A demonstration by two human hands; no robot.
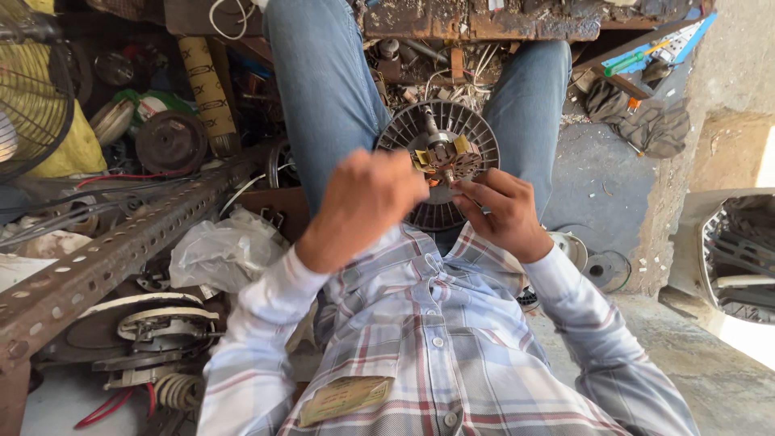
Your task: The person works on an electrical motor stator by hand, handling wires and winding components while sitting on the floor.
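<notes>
A round grey ribbed motor housing (468, 129) with a central shaft and yellow-wrapped windings (446, 153) rests between my knees. My left hand (363, 206) is closed in a loose fist at the housing's left edge, its fingers curled at the windings; what it pinches is hidden. My right hand (502, 211) grips the lower right of the winding core, fingers pinched on a small part or wire there. Both sleeves are plaid.
A perforated rusty angle bar (105, 258) runs across the left. A crumpled clear plastic bag (222, 250), motor parts (153, 331), a fan cage (32, 89) and a dark disc (169, 141) lie left. A cluttered workbench (484, 20) stands ahead, a grey cloth (650, 121) right.
</notes>
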